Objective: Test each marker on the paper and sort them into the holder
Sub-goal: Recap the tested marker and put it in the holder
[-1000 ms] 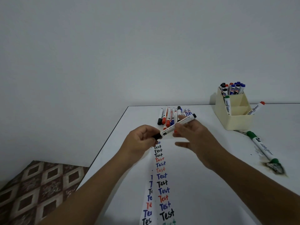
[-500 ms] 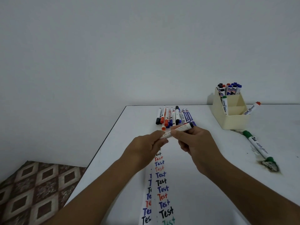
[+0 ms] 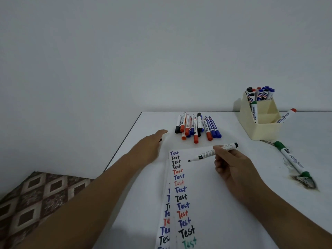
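Right hand [image 3: 233, 164] pinches the uncapped black-tipped white marker [image 3: 212, 152], tip angled down-left toward the lined white paper [image 3: 206, 194] for writing; left hand [image 3: 150, 148] reaches aside, apparently curled round a small dark cap, barely visible.

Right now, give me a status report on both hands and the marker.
Right hand grips uncapped black-tipped white marker, tip just above white paper sheet. Left hand reaches left of paper, something dark beneath it. Nothing blocks the paper.

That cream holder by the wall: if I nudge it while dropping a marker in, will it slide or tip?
The holder looks like light plastic on a smooth white table, so it would probably slide. Its markers stand bunched in the back compartment, above the rim, so it may lean backward. The wide base should resist tipping.
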`<state>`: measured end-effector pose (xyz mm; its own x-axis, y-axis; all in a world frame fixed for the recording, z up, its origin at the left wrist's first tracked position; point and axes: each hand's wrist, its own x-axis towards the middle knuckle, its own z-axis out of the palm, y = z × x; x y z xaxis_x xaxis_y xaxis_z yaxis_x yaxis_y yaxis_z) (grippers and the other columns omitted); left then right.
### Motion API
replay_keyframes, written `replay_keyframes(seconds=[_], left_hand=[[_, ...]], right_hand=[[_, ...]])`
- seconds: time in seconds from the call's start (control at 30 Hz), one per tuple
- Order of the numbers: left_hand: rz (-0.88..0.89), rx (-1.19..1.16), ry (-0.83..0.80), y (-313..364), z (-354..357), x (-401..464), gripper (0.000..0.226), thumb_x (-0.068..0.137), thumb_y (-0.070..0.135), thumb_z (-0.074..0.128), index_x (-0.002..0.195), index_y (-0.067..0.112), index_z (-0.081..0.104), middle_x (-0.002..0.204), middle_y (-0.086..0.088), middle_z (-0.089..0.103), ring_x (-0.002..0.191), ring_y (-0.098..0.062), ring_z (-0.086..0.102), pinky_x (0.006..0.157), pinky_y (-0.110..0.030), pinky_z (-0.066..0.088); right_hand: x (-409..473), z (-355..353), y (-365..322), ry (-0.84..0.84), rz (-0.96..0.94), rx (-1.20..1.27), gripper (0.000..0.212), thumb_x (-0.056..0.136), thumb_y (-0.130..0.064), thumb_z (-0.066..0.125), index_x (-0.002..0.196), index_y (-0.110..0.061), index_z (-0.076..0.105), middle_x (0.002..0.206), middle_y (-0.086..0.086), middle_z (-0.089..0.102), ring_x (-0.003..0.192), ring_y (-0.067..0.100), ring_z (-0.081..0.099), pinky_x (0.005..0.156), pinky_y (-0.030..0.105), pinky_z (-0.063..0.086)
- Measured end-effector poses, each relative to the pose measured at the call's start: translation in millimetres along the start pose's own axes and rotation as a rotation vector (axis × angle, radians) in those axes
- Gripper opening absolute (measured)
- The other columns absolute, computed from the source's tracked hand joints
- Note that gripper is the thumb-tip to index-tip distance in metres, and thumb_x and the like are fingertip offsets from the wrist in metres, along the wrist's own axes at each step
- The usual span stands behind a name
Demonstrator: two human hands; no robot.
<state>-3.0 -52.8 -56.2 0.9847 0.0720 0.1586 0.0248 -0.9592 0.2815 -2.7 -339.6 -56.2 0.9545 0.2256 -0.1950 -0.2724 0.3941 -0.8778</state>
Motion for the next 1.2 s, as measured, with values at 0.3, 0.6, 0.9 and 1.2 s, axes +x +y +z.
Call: replay_keyframes(seconds=[0.3,0.6,0.9,1.2], left_hand=[[0.016,-0.180,0.001,-10.1,18.3,9.9,0.053,0.105,0.008,0.041,0.154,0.028,0.034,0.164,0.003,0.022,0.150,-0.016,0.023,0.121,-0.028,0.020],[0.264,-0.028,-0.153,32.6,12.4,-35.1,0.060,0.101,0.061,0.033,0.156,0.040,0.022,0.166,0.012,-0.002,0.150,-0.007,-0.019,0.118,-0.030,-0.013],[0.296,0.176,-0.311,31.4,23.3,-40.9,0.071,0.095,0.074,0.020,0.157,0.043,0.002,0.167,0.005,-0.007,0.153,-0.016,-0.011,0.124,-0.037,-0.002],[0.261,0.079,-0.283,31.0,24.7,-44.6,0.064,0.099,0.067,0.026,0.157,0.043,0.013,0.168,0.003,-0.002,0.153,-0.016,-0.007,0.123,-0.033,-0.002]], right_hand=[[-0.2,-2.8,4.2,-0.050,-0.027,-0.062,0.019,0.094,-0.018,0.068,0.103,-0.002,0.074,0.075,0.008,0.058,0.068,0.017,0.050,0.063,0.030,0.048],[-11.6,8.9,0.6,-0.093,-0.106,-0.171,0.021,0.108,-0.028,0.046,0.102,-0.010,0.056,0.089,0.019,0.075,0.064,0.025,0.066,0.063,0.037,0.058],[-65.8,20.6,-5.0,-0.321,-0.160,-0.486,0.038,0.085,-0.005,0.075,0.111,-0.018,0.051,0.095,0.018,0.073,0.085,0.031,0.075,0.078,0.037,0.062],[-129.1,-1.4,25.8,-0.496,-0.152,-0.633,0.010,0.084,0.002,0.075,0.090,-0.001,0.067,0.079,0.014,0.073,0.069,0.023,0.072,0.066,0.029,0.057]])
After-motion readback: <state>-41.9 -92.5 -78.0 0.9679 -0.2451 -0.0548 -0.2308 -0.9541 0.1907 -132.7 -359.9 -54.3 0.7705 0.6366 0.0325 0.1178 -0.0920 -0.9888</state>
